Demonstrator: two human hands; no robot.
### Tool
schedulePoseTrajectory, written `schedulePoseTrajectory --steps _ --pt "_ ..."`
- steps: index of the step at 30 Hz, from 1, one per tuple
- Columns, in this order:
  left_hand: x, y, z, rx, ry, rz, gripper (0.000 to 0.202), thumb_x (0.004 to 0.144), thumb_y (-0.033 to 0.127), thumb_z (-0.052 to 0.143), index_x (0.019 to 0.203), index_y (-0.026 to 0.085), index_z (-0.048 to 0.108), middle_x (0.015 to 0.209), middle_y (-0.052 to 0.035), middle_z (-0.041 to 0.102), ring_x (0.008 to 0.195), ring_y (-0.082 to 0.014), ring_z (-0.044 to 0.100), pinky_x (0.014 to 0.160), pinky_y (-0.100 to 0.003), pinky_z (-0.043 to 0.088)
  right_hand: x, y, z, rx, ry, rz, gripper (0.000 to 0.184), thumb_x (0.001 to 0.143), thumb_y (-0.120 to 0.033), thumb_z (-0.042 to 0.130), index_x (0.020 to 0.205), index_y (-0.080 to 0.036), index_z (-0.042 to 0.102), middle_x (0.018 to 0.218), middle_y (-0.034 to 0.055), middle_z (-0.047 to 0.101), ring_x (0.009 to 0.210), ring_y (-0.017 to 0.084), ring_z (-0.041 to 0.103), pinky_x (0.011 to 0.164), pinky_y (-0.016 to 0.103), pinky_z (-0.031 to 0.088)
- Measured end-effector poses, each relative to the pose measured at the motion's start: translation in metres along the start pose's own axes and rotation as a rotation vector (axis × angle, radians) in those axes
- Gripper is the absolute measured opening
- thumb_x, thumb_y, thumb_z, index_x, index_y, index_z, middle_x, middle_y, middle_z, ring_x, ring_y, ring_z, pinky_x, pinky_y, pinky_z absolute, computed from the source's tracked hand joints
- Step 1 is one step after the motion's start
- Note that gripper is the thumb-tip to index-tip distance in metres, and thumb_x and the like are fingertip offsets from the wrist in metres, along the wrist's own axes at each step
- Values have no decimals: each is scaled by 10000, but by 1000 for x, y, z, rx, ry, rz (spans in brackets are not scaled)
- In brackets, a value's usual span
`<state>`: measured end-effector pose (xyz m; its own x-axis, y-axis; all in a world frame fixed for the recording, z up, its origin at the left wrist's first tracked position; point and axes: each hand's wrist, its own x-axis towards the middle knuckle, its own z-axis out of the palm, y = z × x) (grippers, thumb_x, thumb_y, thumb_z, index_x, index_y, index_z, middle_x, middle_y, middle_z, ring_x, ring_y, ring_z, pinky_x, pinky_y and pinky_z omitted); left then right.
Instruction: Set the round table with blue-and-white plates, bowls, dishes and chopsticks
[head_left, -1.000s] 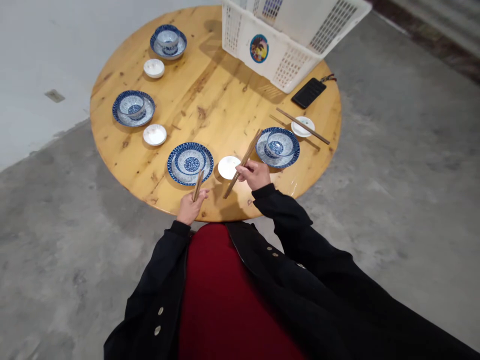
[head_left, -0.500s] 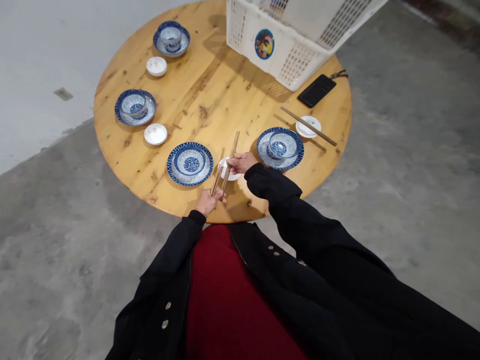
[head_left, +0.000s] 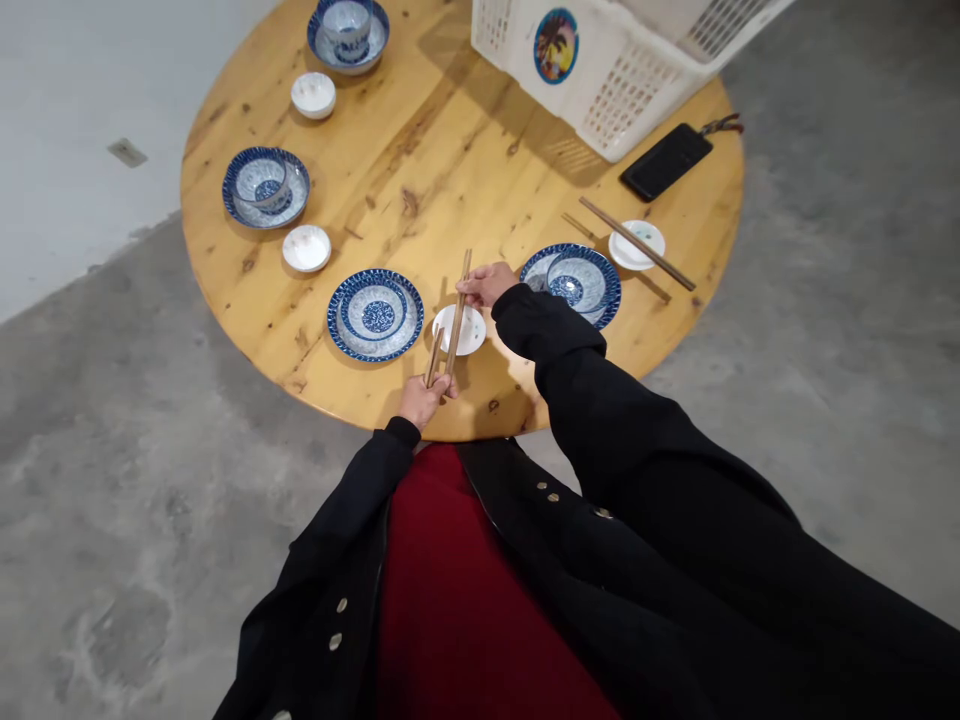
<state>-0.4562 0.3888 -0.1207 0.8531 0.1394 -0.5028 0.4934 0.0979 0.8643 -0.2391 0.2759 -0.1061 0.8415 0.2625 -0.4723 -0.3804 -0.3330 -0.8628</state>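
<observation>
My left hand is closed around several wooden chopsticks at the table's near edge. Further in, my right hand pinches a pair of chopsticks near their upper end. This pair slants over a small white dish, and its lower end reaches the fingers of my left hand; whether those grip it too, I cannot tell. To the left of the dish sits a blue-and-white plate with a bowl on it. Right of my right hand, a similar plate and bowl are partly covered by my sleeve.
Chopsticks rest across another white dish at the right. Behind lie a black phone and a large white plastic basket. Two more plate-and-bowl settings with small dishes line the left of the round wooden table.
My right hand has moved a little away from me, uncovering more of the white dish under the chopsticks. My left hand keeps its hold. The view has shifted slightly.
</observation>
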Motion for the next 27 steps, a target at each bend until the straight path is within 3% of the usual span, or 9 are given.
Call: schedulePoseTrajectory --steps 7,16,27 --pt "7 -5 5 -56 57 -63 268 755 389 720 665 141 670 673 -85 708 642 -151 608 698 -310 513 12 10 0 -123 -16 -48 275 728 -228 814 598 -165 581 422 -43 488 392 61 385 389 188 337" --pt "9 -8 9 -46 32 -71 319 766 443 721 642 157 653 692 -91 717 642 -153 606 690 -305 522 20 23 -4 -183 -15 -39 219 758 -197 767 631 -153 594 489 -23 539 454 86 450 538 238 472" --pt "14 -19 8 45 3 -21 386 809 510 679 697 141 685 721 -105 726 671 -170 641 730 -314 538 19 22 -2 -186 -28 -33 202 778 -205 765 646 -134 629 464 -26 524 436 86 462 518 242 486"
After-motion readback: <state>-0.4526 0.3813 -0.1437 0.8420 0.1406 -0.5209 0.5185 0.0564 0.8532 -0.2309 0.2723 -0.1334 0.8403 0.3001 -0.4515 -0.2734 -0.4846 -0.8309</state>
